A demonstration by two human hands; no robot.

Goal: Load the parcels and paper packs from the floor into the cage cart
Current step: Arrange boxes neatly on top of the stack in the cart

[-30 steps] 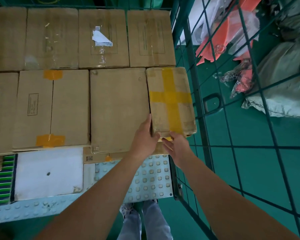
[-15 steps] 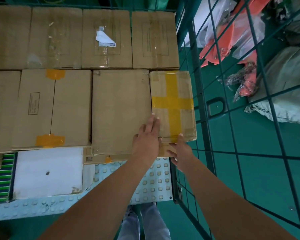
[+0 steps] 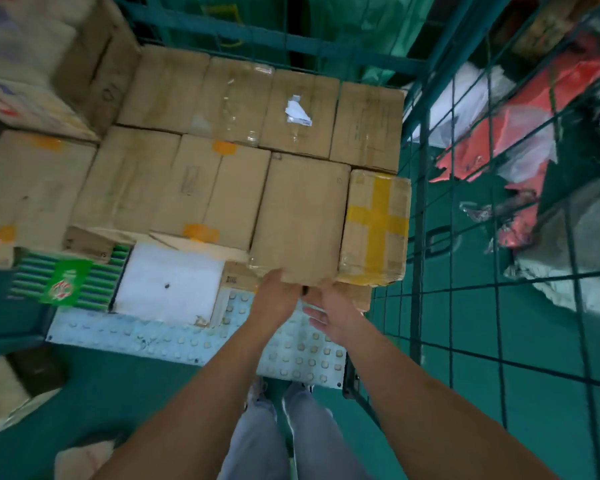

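Both hands meet at the near edge of the stacked boxes, forearms reaching in from 6 o'clock. Left hand [image 3: 277,296] has fingers tucked under the near edge of the plain brown box [image 3: 300,221], gripping it by the bottom lip. Right hand [image 3: 329,308] sits just right of it, palm turned inward, fingers loosely spread and relaxed, holding nothing; fingertips are near the box edge, contact unclear.

Cage cart [image 3: 416,216]: green wire mesh, side wall at 3 o'clock, back rail at 12. Studded pale-blue cart floor [image 3: 187,341] shows at the near edge. Cardboard boxes fill the cart in two rows. Yellow-taped parcel [image 3: 374,226], tape in a cross, sits at the 3 o'clock end of the near row, touching the plain brown box and against the mesh. White paper pack [image 3: 168,282] at 9 o'clock of the hands; green striped pack [image 3: 66,277] beyond it, logo blurred. Torn white label [image 3: 298,112] on a back-row box, unreadable. Box printing too blurred to read.
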